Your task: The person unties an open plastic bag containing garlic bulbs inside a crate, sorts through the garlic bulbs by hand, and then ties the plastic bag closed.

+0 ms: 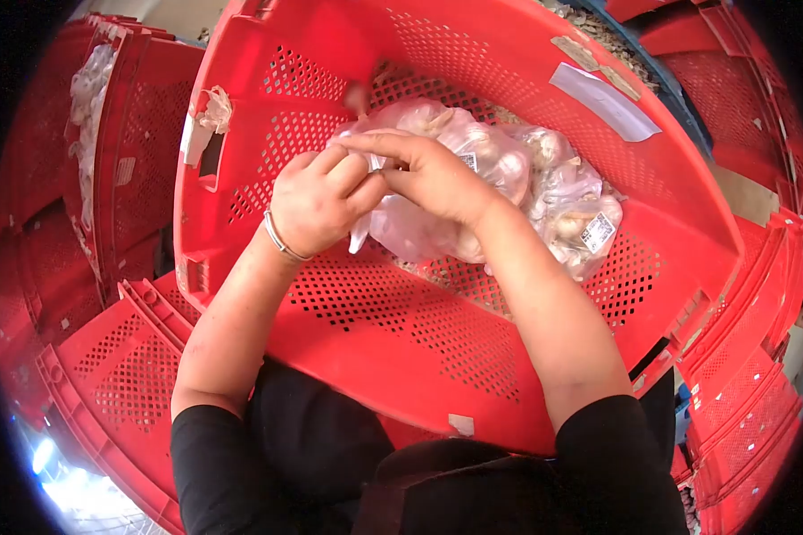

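Observation:
A large red perforated crate [393, 334] fills the middle of the view. Inside it lie several clear plastic bags of garlic bulbs [580, 214], some with small printed labels. Over the bags at the left, my left hand [323, 194] is closed, its fingers pinching the plastic of one bag. Touching it, my right hand [433, 176] has thumb and fingers drawn together on the same bag's gathered plastic. The exact grip between the fingertips is partly hidden. A bracelet circles my left wrist.
Stacked red crates stand at the left [147, 134] and right [740, 401], and another red crate [125, 374] is at the lower left. Bagged garlic [89, 116] shows in the upper left crate. A white paper label [607, 102] is on the main crate's far wall.

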Available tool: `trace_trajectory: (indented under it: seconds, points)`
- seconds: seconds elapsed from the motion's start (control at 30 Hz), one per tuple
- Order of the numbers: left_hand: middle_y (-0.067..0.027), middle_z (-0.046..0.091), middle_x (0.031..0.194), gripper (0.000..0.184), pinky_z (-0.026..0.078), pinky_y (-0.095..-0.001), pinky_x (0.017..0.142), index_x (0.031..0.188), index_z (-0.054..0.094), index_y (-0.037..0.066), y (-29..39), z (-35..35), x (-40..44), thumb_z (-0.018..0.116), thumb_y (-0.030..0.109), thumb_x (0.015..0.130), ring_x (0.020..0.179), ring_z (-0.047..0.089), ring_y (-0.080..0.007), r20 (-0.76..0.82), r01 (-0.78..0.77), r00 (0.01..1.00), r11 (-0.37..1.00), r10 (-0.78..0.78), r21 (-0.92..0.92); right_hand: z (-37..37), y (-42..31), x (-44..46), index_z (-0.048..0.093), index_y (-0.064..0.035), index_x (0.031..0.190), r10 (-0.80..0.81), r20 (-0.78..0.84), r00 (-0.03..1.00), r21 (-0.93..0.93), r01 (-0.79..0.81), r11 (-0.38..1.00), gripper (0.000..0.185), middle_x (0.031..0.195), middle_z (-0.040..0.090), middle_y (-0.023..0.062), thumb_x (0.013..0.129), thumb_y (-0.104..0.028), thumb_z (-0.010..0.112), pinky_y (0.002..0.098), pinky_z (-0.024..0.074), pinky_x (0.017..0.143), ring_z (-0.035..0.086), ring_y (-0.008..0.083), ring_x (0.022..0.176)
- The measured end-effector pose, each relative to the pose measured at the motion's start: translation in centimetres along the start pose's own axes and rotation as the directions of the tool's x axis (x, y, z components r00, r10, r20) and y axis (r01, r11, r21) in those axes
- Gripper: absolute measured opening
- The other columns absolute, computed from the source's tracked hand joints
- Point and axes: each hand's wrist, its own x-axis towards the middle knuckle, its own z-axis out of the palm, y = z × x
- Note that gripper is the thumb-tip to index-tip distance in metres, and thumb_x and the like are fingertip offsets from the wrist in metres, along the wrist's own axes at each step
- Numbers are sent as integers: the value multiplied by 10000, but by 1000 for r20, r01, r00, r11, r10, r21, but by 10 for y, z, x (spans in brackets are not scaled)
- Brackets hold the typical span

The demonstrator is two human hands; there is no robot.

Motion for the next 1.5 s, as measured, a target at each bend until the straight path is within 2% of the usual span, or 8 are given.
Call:
trace_trajectory:
  seconds: [0.13,0.5,0.6,0.77,0.83,1.1,1.4,1.5]
  points:
    - [19,490,747,125,441,-302,581,736,549,167,1,-3,-13,615,245,663,696,531,-143,124,45,991,999,-42,-25,-6,0,11,646,-76,978,-31,169,985,-701,142,699,266,910,615,72,728,-14,584,325,499,716,612,236,830]
    - [-95,599,764,124,511,-409,573,802,620,74,52,61,-52,603,160,713,676,630,-281,718,240,696,940,7,-242,-58,28,8,695,-142,765,82,12,997,-999,15,-31,120,891,615,76,730,-192,592,417,479,732,589,275,905]
    - [-103,621,792,225,518,-413,582,858,632,58,49,59,-54,622,262,765,674,633,-300,800,312,596,937,-64,-157,-65,6,-3,670,-94,898,7,-88,996,-962,-87,257,189,904,608,108,743,-118,565,416,463,805,578,294,934]
    - [-141,546,1118,611,509,-374,797,1108,509,38,44,48,-29,792,282,625,989,572,-297,428,441,856,841,-289,-313,-95,-35,-100,634,-37,1027,-53,-619,783,-570,-402,716,231,1040,628,179,826,-122,557,422,452,871,590,336,985]
    - [-135,540,1139,703,487,-384,854,1181,456,41,52,56,-26,805,245,606,1041,545,-303,492,505,811,803,-316,-317,-112,-6,-159,611,-34,1091,-45,-839,543,-439,-626,644,301,1026,630,205,820,-161,583,418,450,886,598,358,968]
    - [-146,623,935,561,512,-419,746,1117,511,78,57,70,-30,759,237,640,865,621,-315,488,515,792,831,-367,-211,-42,27,-169,474,-147,1326,20,-832,554,-554,-832,-11,678,1324,442,157,715,-296,728,467,330,1018,350,395,1211]
    - [-172,655,806,245,504,-441,740,892,646,97,54,-37,33,657,244,696,805,636,-351,602,612,688,770,-405,-182,-53,16,-196,508,-113,1282,190,-819,541,-488,-832,264,600,1424,344,160,724,-242,686,448,300,1069,327,397,1283]
    - [-208,637,767,270,494,-422,717,871,675,63,56,-106,37,683,249,675,771,636,-355,504,705,702,588,-503,-396,-47,14,-218,563,-71,1194,4,-870,493,-463,-821,334,475,1120,589,211,742,-199,631,436,415,933,557,381,1040]
